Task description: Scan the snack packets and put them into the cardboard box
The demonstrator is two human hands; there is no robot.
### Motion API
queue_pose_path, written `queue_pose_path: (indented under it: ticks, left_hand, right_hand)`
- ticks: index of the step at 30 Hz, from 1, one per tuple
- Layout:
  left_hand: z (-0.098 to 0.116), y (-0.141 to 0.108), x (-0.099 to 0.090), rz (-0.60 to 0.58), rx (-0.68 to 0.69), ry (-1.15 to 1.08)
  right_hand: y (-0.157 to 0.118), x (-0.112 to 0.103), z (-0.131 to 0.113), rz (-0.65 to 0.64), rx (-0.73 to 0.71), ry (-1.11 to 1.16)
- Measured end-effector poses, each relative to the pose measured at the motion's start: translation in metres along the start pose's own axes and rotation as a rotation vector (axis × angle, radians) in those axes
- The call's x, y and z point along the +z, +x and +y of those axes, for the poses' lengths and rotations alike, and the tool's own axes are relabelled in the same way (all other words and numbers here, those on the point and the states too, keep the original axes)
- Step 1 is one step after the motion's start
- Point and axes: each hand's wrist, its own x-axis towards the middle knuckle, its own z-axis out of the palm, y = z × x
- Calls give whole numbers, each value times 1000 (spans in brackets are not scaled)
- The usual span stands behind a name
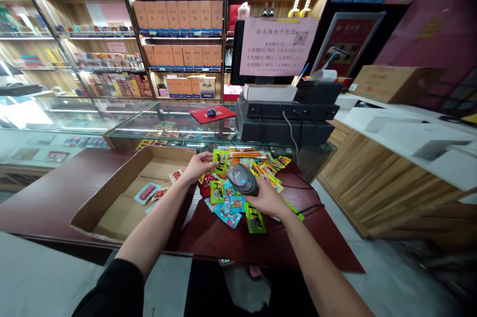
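My left hand [201,164] pinches a small green snack packet [220,160] above a heap of packets on the dark red table. In my right hand [269,197] is a grey barcode scanner [241,178], its fingers wrapped round the handle and a small blue light showing on top. The scanner's head points left, close to the green packet. Under and around both hands lie several blue snack packets [234,204], another green packet [255,218] and yellow packets [266,174]. An orange sausage-like stick in clear wrap [246,154] lies at the back of the heap.
Left of the heap stands a shallow cardboard box [108,212] with several snack packets [146,193] in it. Behind are a glass counter [164,120], a red mat [219,114] with a mouse, and a cash register base [285,128]. A black cable [311,207] crosses the table's right side.
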Motion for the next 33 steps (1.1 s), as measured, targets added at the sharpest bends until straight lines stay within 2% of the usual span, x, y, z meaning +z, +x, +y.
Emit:
queue_pose_path:
  ticks: [4, 9, 13, 19, 25, 27, 29, 33]
  left_hand:
    - [5, -3, 0, -6, 0, -5]
    - [6, -3, 3, -16, 2, -30]
    - [10, -5, 2, -19, 8, -44]
    - [11, -5, -1, -88, 21, 9]
    - [15, -3, -2, 50, 3, -4]
    - [22, -3, -10, 96, 3, 14]
    - [30, -6, -27, 130, 22, 30]
    - [51, -24, -78, 221, 81, 129]
  right_hand:
    - [14, 0, -9, 10, -27, 31]
    - [27, 0, -5, 41, -58, 39]
    - [30, 2, -1, 27, -59, 47]
    - [29, 4, -1, 50, -62, 53]
    - [28, 0, -4, 40, -52, 37]
    - [27, -3, -6, 42, -60, 32]
    - [27, -4, -7, 40, -76, 25]
    - [28, -3, -3, 39, -78, -4]
